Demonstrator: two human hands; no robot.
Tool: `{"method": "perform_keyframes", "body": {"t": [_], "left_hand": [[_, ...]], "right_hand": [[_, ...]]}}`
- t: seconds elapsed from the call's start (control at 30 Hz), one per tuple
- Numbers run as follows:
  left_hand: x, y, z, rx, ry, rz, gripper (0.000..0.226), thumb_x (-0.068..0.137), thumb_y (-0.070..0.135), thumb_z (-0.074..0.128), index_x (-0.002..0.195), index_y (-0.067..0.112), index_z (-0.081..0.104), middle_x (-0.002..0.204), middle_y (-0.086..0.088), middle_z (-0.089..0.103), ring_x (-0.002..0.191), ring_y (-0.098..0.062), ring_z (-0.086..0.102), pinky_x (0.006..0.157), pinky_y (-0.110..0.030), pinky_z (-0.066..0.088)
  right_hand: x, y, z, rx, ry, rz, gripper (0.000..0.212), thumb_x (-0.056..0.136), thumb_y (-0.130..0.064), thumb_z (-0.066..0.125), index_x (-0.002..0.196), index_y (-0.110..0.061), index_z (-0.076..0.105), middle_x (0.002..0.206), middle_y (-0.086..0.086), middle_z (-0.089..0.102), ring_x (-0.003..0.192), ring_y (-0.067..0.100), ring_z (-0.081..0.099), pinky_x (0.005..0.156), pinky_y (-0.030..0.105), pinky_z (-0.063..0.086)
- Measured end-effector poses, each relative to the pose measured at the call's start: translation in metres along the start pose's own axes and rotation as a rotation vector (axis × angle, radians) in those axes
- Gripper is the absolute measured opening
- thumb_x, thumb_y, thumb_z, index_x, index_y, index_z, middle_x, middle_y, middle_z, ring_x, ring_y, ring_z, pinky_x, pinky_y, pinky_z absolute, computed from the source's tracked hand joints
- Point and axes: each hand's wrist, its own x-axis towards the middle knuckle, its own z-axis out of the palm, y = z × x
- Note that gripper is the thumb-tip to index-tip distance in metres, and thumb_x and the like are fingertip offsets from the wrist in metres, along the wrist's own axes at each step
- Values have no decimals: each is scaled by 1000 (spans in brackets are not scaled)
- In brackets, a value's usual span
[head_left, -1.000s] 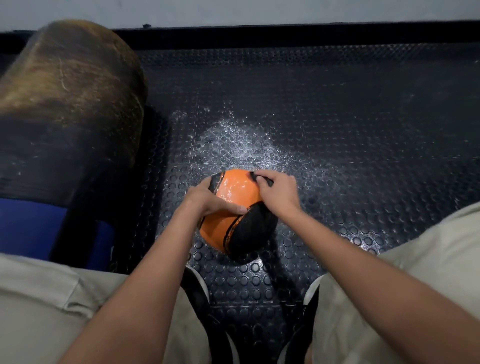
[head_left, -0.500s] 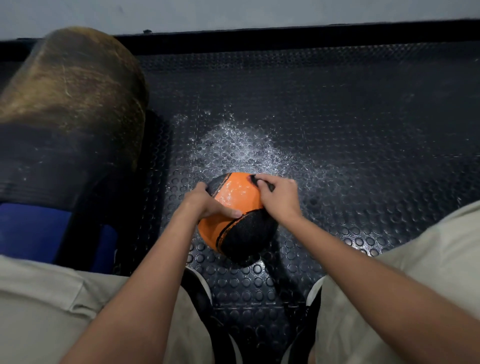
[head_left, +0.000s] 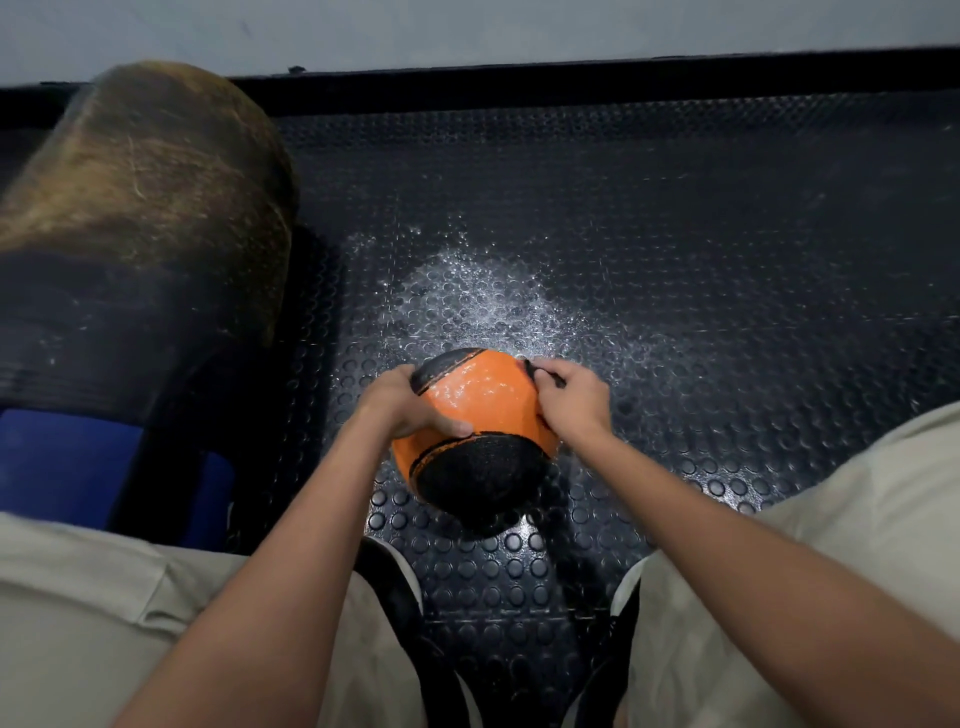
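An orange ball (head_left: 478, 400) with black panels and a wet shine is held just above a black studded rubber mat (head_left: 727, 260), between my knees. My left hand (head_left: 405, 408) grips the ball's left side, thumb lying across the orange panel. My right hand (head_left: 571, 400) sits at the ball's upper right with its fingers curled round a small dark pad (head_left: 535, 370), which it presses against the ball's surface. Most of the pad is hidden under my fingers.
A wet, speckled patch (head_left: 478, 301) spreads on the mat beyond the ball. A large worn brown-and-black cylinder (head_left: 140, 208) lies at the left over something blue (head_left: 62, 467). My shoes (head_left: 395, 582) stand below the ball. A black ledge (head_left: 571, 78) and wall close the far side.
The ball has turned in my hands, so a black panel now faces me at the bottom and more orange shows on top. Both hands stay on it.
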Motion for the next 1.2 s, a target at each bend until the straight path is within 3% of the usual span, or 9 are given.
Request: {"method": "perform_keyframes", "body": {"t": [0.13,0.27,0.4,0.53,0.67,0.83,1.0,1.13,1.2], "left_hand": [[2,-4,-1,-31,-2,27,117,57,32,97,154,14,35,155,-9,42,140,-30,41,115,-41,33],[7,1,-3,-16,-61,-9,117,64,30,95,159,23,26,162,-8,31,145,-33,34,115,-48,35],[5,3,-1,-54,-184,-77,121,72,29,90,161,34,9,167,-9,15,145,-41,31,107,-60,42],[9,0,8,-48,-172,24,132,60,58,89,161,30,10,165,-5,22,144,-31,36,114,-45,39],[12,-3,23,59,17,81,155,26,89,72,159,30,19,159,-12,34,140,-31,42,114,-43,39],[12,-11,18,58,58,129,156,23,89,76,158,30,24,158,-7,39,139,-29,43,114,-46,40],[8,-9,19,44,71,74,144,34,74,89,149,13,29,148,-9,47,130,-30,50,107,-45,46],[11,-11,15,31,43,74,140,36,65,95,149,11,31,146,-8,48,127,-28,52,105,-43,48],[10,-12,14,40,38,76,143,36,66,94,153,15,29,151,-9,42,131,-29,49,108,-44,46]], "right_hand": [[-3,-4,9,-68,45,-10,22,98,-32,61,116,-38,73,115,-1,69,78,8,64,64,15,49],[-11,-15,12,-167,-107,-245,25,99,-40,58,120,-44,70,119,0,57,80,-6,41,84,18,36],[-1,-11,5,-45,-5,-87,23,99,-32,60,116,-38,73,114,-1,66,84,3,58,80,19,49],[-1,-10,7,11,62,19,20,96,-26,62,108,-35,76,104,-5,73,91,19,66,89,35,58],[-10,-20,17,-78,-70,-195,24,96,-34,60,116,-40,73,120,-3,63,90,-1,42,90,19,33],[-1,-20,6,-91,-42,-135,23,98,-28,62,116,-35,75,114,-9,70,83,-5,53,62,-3,35],[0,-16,4,-29,34,33,20,97,-24,64,109,-34,76,110,-7,74,79,12,67,76,29,60],[-10,-21,14,-96,-74,-194,23,97,-31,61,115,-39,73,119,-2,67,98,6,54,89,20,46],[-9,-23,13,-172,-117,-246,24,98,-34,59,118,-41,72,119,-3,65,91,-4,44,79,9,33]]}}
